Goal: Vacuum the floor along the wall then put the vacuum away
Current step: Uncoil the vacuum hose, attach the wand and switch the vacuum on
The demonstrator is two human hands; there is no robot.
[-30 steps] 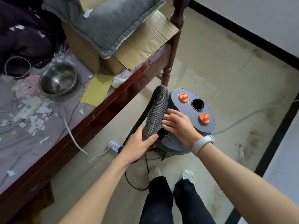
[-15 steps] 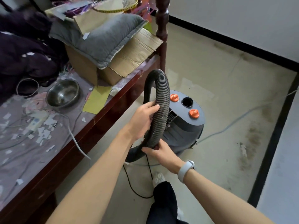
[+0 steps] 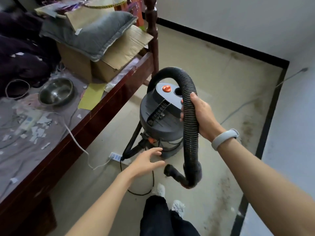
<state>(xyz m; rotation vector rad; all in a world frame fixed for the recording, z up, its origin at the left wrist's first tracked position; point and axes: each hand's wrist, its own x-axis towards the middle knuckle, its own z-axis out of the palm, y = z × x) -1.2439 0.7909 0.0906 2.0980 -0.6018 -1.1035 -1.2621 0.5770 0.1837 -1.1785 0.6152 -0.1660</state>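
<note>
Nearest, bottom centre: person's dark trousers [image 3: 158, 217] and two pale shoes [image 3: 178, 206] on the beige floor [image 3: 213, 86]. A black cord [image 3: 144, 191] loops on the floor just in front of the shoes.

Left hand [image 3: 144, 163] reaches fwd, low, w/ fingers spread and relaxed, holding nothing; fingertips are close to the vacuum's base, but can't tell if they touch. Just left of it, a white power strip [image 3: 117, 157] lies on the floor, w/ a white cable running up onto the bed.

Right hand [image 3: 202, 114], grey band [image 3: 224, 138] at the wrist, has fingers curled round the black ribbed hose [image 3: 190, 130], thumb on the near side. Hose arcs up over the vacuum lid, drops through the grip, then hooks at the bottom to an open nozzle end [image 3: 168, 169] hanging above the floor, right of the left hand.

Vacuum [image 3: 162, 123], grey canister w/ an orange knob [image 3: 166, 88] on top, stands on the floor mid-frame, btwn the bed and the right hand.

Left side: wooden bed frame [image 3: 95, 116] w/ a steel bowl [image 3: 55, 92], yellow sheet [image 3: 92, 96], paper scraps. Further back, a cardboard box [image 3: 109, 60] w/ a grey cushion [image 3: 95, 34] on it.

Far right: white wall [image 3: 238, 23] w/ black skirting [image 3: 221, 43].
</note>
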